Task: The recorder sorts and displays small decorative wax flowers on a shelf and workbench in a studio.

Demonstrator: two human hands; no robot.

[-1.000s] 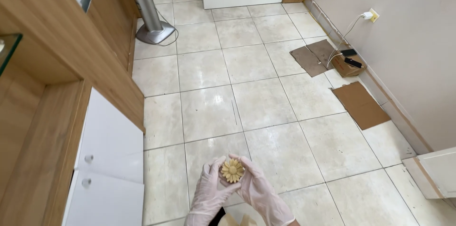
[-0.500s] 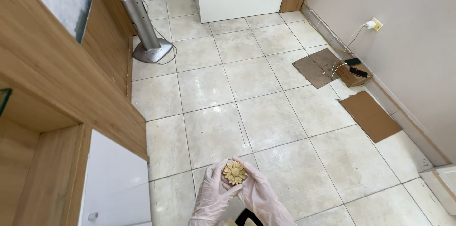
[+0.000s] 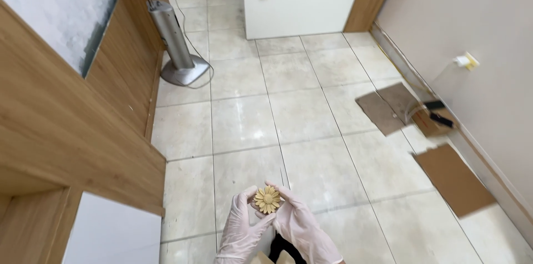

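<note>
Hands, gloved: left [image 3: 240, 229], right [image 3: 297, 220] pinch tan flower carving [image 3: 267, 199] together, fingers closed round edges; probably wood.

Bright, even indoor light with soft, faint shadows. The pale floor tiles [image 3: 288, 114] show mild sheen at the upper middle of the frame. Wide-angle bending skews the edges, and focus stays fairly sharp, slightly softer at the corners.

Two hands, left grip [image 3: 240, 230] and right grip [image 3: 302, 225], thin translucent whitish disposable gloves, wrinkled at fingers
</note>
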